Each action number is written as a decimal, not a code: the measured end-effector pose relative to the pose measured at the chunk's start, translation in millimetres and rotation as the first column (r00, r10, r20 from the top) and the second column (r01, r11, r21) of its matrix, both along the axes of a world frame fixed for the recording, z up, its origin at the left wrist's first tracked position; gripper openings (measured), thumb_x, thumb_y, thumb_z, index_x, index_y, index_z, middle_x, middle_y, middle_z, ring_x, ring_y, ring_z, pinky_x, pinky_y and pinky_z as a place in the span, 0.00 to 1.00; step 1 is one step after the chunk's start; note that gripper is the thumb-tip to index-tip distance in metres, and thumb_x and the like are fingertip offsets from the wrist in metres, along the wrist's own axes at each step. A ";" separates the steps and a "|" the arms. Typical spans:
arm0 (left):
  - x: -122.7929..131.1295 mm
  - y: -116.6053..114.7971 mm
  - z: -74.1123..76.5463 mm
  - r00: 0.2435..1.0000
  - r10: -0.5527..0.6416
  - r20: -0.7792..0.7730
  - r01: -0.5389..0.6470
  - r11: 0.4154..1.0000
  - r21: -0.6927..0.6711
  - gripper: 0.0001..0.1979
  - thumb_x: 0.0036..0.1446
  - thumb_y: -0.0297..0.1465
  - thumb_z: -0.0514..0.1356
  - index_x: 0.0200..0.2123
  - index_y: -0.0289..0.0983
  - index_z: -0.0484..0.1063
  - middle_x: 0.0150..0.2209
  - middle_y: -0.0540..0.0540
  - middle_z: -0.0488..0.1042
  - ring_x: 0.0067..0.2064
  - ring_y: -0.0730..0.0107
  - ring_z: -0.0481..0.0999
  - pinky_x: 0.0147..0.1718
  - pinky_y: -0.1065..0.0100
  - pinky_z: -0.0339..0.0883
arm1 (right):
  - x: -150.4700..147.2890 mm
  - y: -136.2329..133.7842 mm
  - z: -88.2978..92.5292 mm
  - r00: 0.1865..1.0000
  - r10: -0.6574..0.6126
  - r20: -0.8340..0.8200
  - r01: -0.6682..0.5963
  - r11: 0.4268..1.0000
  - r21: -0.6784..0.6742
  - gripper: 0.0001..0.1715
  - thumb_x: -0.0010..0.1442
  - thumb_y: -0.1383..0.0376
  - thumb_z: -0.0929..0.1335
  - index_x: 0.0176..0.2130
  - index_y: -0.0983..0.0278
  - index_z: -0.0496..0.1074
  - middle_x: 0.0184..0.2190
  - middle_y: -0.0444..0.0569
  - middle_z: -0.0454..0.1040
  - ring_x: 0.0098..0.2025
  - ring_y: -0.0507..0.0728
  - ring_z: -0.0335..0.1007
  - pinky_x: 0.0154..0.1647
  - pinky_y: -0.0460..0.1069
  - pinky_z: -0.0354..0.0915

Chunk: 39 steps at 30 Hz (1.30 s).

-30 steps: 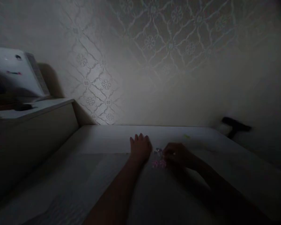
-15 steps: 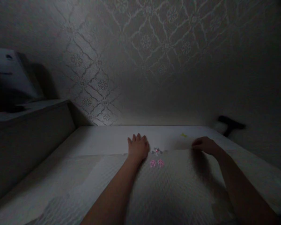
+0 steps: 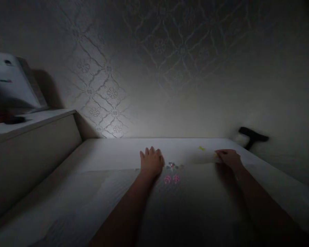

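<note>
The room is dim. My left hand [image 3: 151, 162] lies flat, palm down, on a white textured sheet [image 3: 195, 202] spread over a pale table [image 3: 110, 151]. Just right of it sit two small pink shapes [image 3: 171, 179] and a little cluster of silvery bits [image 3: 172, 166]. My right hand [image 3: 228, 157] rests further right near the sheet's far edge, its fingertips at a small yellow piece [image 3: 216, 155]; whether it grips that piece is too dark to tell. Another yellow bit [image 3: 201, 148] lies alone behind.
A patterned wall [image 3: 154, 68] rises straight behind the table. A higher shelf [image 3: 28, 123] on the left carries a white slanted object [image 3: 10, 82] and a dark item. A black-handled tool [image 3: 252, 137] lies at the table's far right corner.
My right hand left the pink shapes and travelled right to the yellow piece. The pink shapes are uncovered. My left hand stayed put.
</note>
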<state>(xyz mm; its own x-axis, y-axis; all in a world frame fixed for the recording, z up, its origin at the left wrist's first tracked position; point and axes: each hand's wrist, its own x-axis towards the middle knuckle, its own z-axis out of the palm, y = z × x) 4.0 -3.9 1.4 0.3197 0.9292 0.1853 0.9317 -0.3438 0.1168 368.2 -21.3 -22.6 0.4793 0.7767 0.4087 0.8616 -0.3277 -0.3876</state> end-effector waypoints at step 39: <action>0.5 -0.3 0.0 1.000 0.006 0.010 -0.006 1.000 0.011 0.21 0.65 0.36 0.45 0.57 0.39 0.65 0.62 0.36 0.62 0.63 0.48 0.59 0.58 0.43 0.52 | -155.3 -36.5 38.6 0.561 0.825 0.070 -0.823 0.565 -0.060 0.17 0.61 0.65 0.64 0.47 0.60 0.77 0.45 0.51 0.79 0.47 0.60 0.76 0.49 0.56 0.71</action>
